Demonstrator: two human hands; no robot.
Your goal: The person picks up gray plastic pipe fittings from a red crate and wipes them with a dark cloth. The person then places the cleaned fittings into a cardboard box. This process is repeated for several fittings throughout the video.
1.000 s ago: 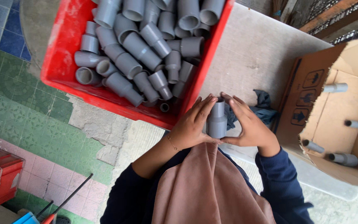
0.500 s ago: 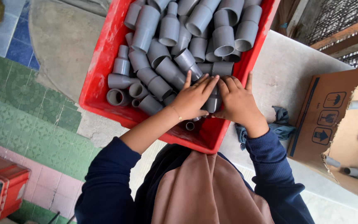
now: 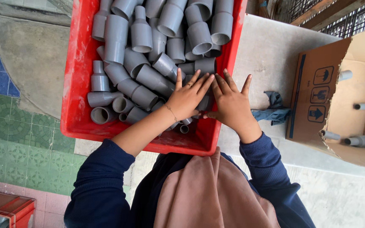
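Note:
A red plastic crate [image 3: 73, 84] holds several grey pipe reducer fittings [image 3: 146, 82] piled loosely. Both my hands reach into its near right corner. My left hand [image 3: 187, 99] lies flat on the fittings with its fingers spread. My right hand [image 3: 232, 103] is beside it near the crate's right wall, fingers also spread. One grey fitting [image 3: 205, 102] shows in the gap between the two hands; whether either thumb grips it is hidden.
A crumpled blue cloth [image 3: 275, 112] lies on the grey concrete slab [image 3: 267, 50] right of the crate. Further right stands an open cardboard box [image 3: 315, 101] with grey pipe pieces [image 3: 358, 141] poking through its wall. Another red crate [image 3: 5, 211] sits bottom left on tiled floor.
A second ago both hands held one grey fitting upright near my body. They then carried it into the crate, and now the fingers are spread flat over the pile.

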